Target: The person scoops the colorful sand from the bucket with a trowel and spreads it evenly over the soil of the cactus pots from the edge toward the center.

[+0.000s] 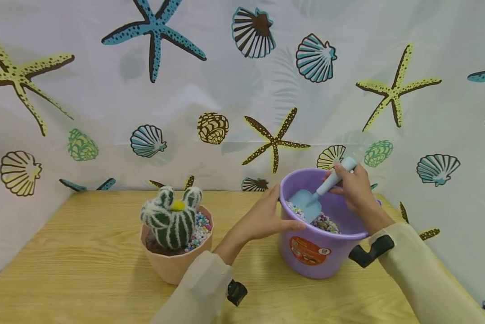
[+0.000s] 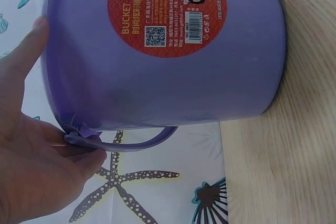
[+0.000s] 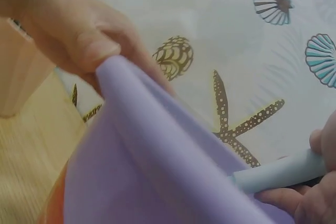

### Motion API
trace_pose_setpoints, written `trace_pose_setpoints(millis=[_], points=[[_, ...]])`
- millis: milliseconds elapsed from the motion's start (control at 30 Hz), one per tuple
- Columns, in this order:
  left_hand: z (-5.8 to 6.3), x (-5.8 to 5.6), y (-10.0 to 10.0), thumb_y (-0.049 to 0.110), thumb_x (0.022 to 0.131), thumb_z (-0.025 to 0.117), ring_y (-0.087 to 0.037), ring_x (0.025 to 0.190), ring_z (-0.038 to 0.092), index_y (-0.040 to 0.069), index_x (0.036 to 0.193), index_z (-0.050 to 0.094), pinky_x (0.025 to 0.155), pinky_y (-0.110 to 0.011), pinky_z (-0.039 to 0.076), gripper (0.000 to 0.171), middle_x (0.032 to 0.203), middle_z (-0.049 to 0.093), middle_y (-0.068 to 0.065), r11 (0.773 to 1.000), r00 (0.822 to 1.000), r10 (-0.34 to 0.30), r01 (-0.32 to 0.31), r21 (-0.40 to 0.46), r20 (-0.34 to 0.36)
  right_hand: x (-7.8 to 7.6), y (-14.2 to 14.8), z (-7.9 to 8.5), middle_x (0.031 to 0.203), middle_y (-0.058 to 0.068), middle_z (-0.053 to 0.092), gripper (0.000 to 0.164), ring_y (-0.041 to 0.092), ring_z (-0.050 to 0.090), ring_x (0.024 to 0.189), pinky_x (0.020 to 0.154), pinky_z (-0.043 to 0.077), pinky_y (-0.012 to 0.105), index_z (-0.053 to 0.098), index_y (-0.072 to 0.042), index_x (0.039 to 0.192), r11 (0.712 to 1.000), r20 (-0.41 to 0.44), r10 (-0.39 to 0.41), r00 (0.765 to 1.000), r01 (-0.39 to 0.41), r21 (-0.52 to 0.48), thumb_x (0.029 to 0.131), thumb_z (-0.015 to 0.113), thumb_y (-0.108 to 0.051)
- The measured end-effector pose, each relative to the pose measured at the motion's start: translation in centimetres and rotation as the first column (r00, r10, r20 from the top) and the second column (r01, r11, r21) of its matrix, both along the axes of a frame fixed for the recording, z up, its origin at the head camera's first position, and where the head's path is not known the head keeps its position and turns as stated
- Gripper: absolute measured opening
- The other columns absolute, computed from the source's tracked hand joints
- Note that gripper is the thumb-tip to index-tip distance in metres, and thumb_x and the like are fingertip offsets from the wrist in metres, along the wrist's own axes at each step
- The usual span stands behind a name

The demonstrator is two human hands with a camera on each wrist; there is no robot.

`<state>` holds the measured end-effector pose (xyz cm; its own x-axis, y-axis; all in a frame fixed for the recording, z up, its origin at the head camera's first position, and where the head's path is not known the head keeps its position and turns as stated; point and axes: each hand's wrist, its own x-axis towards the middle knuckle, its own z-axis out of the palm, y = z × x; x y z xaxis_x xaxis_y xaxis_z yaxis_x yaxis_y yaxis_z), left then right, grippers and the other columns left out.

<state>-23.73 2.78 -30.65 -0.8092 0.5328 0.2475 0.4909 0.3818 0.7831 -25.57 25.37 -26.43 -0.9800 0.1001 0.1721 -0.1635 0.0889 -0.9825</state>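
A purple bucket (image 1: 341, 252) with a red-orange label stands on the table, holding small multicoloured beads (image 1: 325, 222). My left hand (image 1: 260, 216) grips its left rim. In the left wrist view, the thumb lies along the rim and the fingers curl by the joint of the bucket's handle (image 2: 139, 144). Inside the bucket, a light blue scoop (image 1: 307, 204) tilts with its blade down at the beads. My right hand (image 1: 353, 186) holds the scoop by its handle; the right wrist view shows only part of that hand, at the lower right edge.
Left of the bucket, a peach plant pot (image 1: 177, 265) holds a knitted cactus (image 1: 173, 231) with a yellow top, brown filling and colourful beads (image 1: 200, 229). Behind the wooden table (image 1: 84, 252) hangs a pale cloth (image 1: 226, 94) printed with starfish and shells.
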Motion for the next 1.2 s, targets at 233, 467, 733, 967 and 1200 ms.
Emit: trace_pose_setpoints(millis=[233, 467, 733, 967, 1200], points=[[-0.1, 0.3, 0.2, 0.038, 0.074, 0.08, -0.029, 0.137, 0.034, 0.009, 0.152, 0.018, 0.109, -0.051, 0.033, 0.104, 0.148, 0.035, -0.015, 1.0, 1.0, 0.012, -0.012, -0.016, -0.014, 0.4, 1.0, 0.1, 0.072, -0.006, 0.066, 0.026, 0.007, 0.069, 0.068, 0.064, 0.058, 0.024, 0.04, -0.003, 0.115, 0.995, 0.15, 0.036, 0.988, -0.022, -0.098, 0.104, 0.032, -0.025], [-0.1, 0.5, 0.1, 0.043, 0.075, 0.079, -0.031, 0.14, 0.031, 0.01, 0.154, 0.014, 0.11, -0.052, 0.032, 0.108, 0.152, 0.029, -0.017, 0.997, 0.999, 0.048, -0.049, -0.055, -0.016, 0.4, 1.4, 0.3, 0.069, -0.003, 0.067, 0.028, 0.01, 0.069, 0.065, 0.062, 0.058, 0.026, 0.039, -0.001, 0.117, 0.983, 0.226, 0.029, 0.974, 0.014, -0.185, 0.104, 0.031, -0.025], [-0.1, 0.6, 0.0, 0.043, 0.075, 0.079, -0.031, 0.139, 0.032, 0.012, 0.154, 0.013, 0.109, -0.053, 0.033, 0.107, 0.152, 0.03, -0.016, 0.997, 0.999, 0.051, -0.052, -0.049, -0.015, 0.3, 1.5, 0.4, 0.07, 0.002, 0.065, 0.018, 0.014, 0.069, 0.064, 0.06, 0.058, 0.028, 0.039, -0.007, 0.105, 0.946, 0.253, 0.033, 0.967, 0.051, -0.321, 0.104, 0.032, -0.024], [-0.3, 0.5, 0.0, 0.044, 0.075, 0.078, -0.03, 0.139, 0.033, 0.015, 0.154, 0.012, 0.109, -0.053, 0.033, 0.107, 0.152, 0.029, -0.014, 0.997, 0.998, 0.057, -0.057, -0.047, -0.001, 0.2, 1.6, 0.6, 0.069, 0.002, 0.065, 0.019, 0.014, 0.069, 0.062, 0.058, 0.057, 0.027, 0.039, -0.009, 0.11, 0.919, 0.27, -0.043, 0.962, 0.144, -0.368, 0.103, 0.033, -0.026], [-0.4, 0.6, 0.1, 0.043, 0.075, 0.079, -0.03, 0.138, 0.033, 0.015, 0.154, 0.014, 0.109, -0.054, 0.033, 0.106, 0.151, 0.029, -0.014, 0.997, 0.998, 0.062, -0.062, -0.04, 0.003, 0.2, 1.8, 0.7, 0.062, -0.001, 0.064, 0.04, 0.012, 0.067, 0.055, 0.052, 0.056, 0.025, 0.03, -0.003, 0.136, 0.867, 0.286, -0.163, 0.944, 0.276, -0.416, 0.103, 0.033, -0.026]])
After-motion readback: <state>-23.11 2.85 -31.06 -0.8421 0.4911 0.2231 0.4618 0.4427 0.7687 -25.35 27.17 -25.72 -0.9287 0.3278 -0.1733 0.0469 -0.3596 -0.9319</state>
